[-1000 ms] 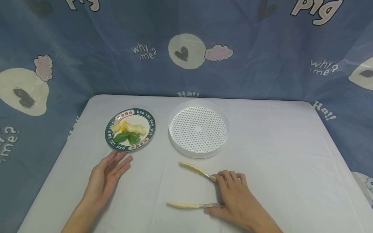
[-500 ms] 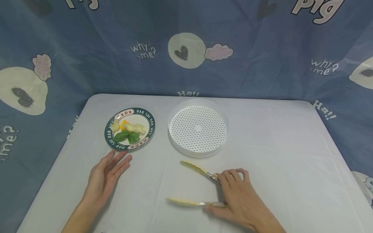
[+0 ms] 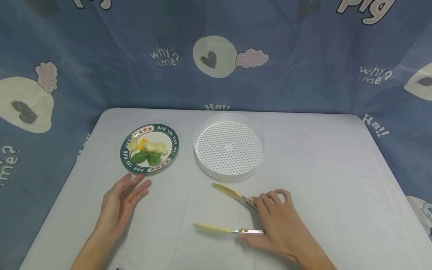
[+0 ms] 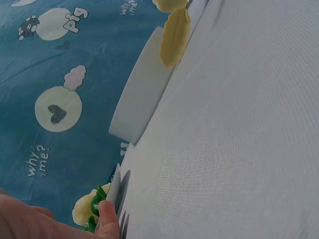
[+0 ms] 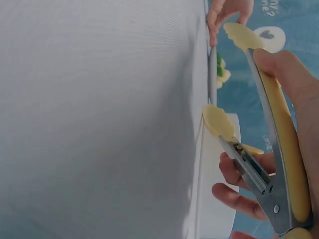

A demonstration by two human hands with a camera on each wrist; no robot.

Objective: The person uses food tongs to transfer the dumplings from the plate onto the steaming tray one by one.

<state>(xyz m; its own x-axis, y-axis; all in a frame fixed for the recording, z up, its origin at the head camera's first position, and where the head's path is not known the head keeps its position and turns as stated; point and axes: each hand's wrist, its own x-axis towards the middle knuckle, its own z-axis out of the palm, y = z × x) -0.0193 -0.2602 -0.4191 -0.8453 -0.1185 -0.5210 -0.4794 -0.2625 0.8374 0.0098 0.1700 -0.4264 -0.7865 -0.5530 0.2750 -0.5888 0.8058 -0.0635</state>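
Observation:
My right hand (image 3: 278,225) grips a pair of tongs (image 5: 285,154) with yellow scalloped tips and metal arms. The thumb lies along one arm, and fingers are about the other; the tips are spread apart, pointing left with nothing between them. My left hand (image 3: 119,204) has its fingers extended at the near rim of a green-bordered plate (image 3: 174,150); the fingertips appear to touch it. On the plate lie pale dumpling-like pieces (image 3: 156,147), green leafy pieces (image 3: 140,156) and a small orange-yellow piece (image 3: 143,142).
A round white steamer tray (image 3: 229,146) with a perforated base and raised wall stands right of the plate, beyond the tongs. A white cloth (image 3: 324,161) covers the table. Behind it hangs a blue printed curtain (image 3: 135,86).
My right hand and the tongs have shifted slightly away from me and to the right. The tong tips are a little closer together. The left hand stays at the plate.

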